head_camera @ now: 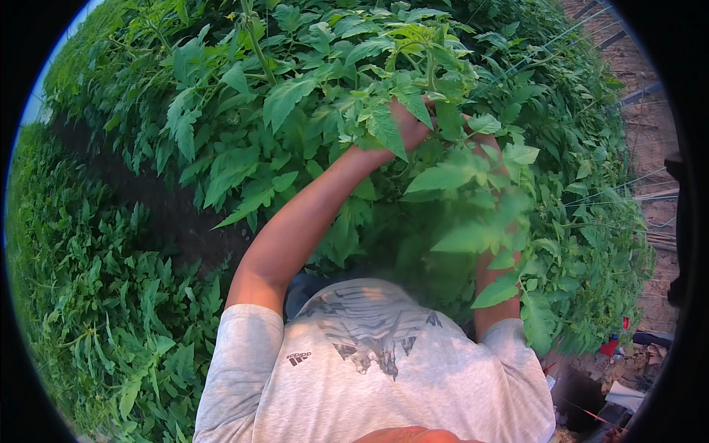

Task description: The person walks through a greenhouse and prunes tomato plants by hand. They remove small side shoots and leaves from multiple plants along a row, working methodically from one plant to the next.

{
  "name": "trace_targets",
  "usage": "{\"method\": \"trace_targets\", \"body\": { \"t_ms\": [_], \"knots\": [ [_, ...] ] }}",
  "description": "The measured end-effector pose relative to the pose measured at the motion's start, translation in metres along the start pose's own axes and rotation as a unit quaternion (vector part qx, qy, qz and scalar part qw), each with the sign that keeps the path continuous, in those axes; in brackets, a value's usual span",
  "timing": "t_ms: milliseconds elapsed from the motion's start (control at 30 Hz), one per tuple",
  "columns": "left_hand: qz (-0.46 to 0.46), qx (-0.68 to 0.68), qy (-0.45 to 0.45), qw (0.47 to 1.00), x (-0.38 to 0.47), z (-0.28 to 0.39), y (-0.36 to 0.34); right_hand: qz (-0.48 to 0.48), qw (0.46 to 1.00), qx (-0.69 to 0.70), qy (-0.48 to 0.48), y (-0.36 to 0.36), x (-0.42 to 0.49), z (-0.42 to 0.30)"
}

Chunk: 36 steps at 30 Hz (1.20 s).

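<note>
A leafy tomato plant (429, 66) stands before me, and both my arms reach into its foliage. My left hand (409, 124) is at the plant's upper stem, its fingers partly covered by drooping leaves. Close beside it is my right hand (481, 137), largely behind leaves. Whether either hand grips the stem cannot be made out. Several leaves (471, 238) hang in front of my right forearm, some of them blurred. Another green tomato stem (259, 47) rises at the upper left.
Dense tomato rows surround me. Dark soil (160, 207) shows between rows on the left. Green strings (545, 44) run along the right, beside a brown earthen or brick wall (653, 144). Mixed debris, including a white sheet-like piece (625, 396), lies at the lower right.
</note>
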<state>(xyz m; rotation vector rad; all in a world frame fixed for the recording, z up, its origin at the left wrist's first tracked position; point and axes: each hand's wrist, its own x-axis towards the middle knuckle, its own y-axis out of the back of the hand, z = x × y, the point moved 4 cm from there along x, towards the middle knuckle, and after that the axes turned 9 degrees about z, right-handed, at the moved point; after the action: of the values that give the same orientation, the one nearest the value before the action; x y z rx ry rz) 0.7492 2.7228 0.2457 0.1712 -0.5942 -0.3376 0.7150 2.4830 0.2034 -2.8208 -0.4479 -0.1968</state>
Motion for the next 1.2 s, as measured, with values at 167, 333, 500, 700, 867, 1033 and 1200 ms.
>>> {"method": "trace_targets", "body": {
  "t_ms": [167,333,500,700,867,1033,1200],
  "knots": [
    [0.076,0.017,-0.020,0.997,-0.003,-0.004,0.003,0.175,0.970,-0.154,0.075,0.003,0.016,0.001],
    [0.104,-0.058,0.016,0.993,0.001,-0.009,0.000,0.246,0.948,-0.100,0.176,-0.018,0.026,-0.003],
    [0.186,0.045,-0.033,0.981,0.005,0.000,0.008,0.150,0.965,-0.155,0.148,0.000,0.046,0.006],
    [0.181,0.102,-0.018,0.978,0.020,0.008,0.013,0.214,0.966,-0.051,0.135,0.007,0.047,0.010],
    [0.009,-0.010,0.026,1.000,0.027,0.011,-0.005,0.173,0.952,-0.155,0.197,-0.019,0.067,-0.021],
    [-0.007,0.211,0.119,0.970,0.030,-0.007,-0.014,0.238,0.943,-0.131,0.193,-0.012,0.080,-0.020],
    [0.120,0.120,0.022,0.985,0.044,0.005,0.000,0.268,0.911,-0.187,0.252,-0.005,0.075,-0.014]
  ]
}}
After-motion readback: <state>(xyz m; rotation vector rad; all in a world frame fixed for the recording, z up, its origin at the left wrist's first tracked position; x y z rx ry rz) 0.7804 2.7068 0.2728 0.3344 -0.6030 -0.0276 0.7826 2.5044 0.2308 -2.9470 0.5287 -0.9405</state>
